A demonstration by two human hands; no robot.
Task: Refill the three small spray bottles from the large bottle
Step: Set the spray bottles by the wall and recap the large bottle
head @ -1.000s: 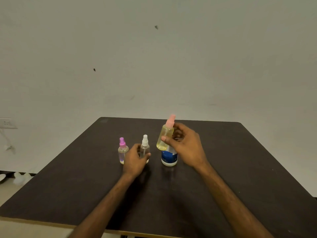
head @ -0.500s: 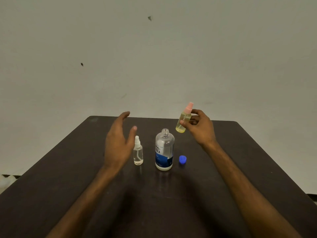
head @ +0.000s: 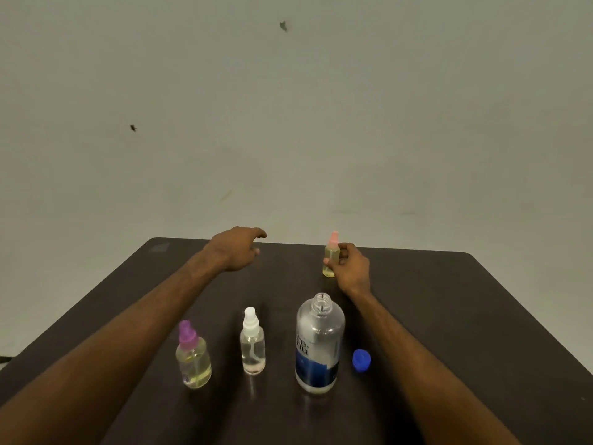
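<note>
Far out, right hand (head: 351, 268) grips pink-capped bottle (head: 331, 256); left hand (head: 237, 248) hovers palm-down.

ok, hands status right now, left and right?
Left hand: open, holding nothing.
Right hand: holding the pink-capped bottle.

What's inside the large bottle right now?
The large bottle stands uncapped, neck open, its blue cap on the table beside it. Through the clear upper wall nothing distinct shows. The blue label covers the lower body, so the liquid level cannot be told.
</note>
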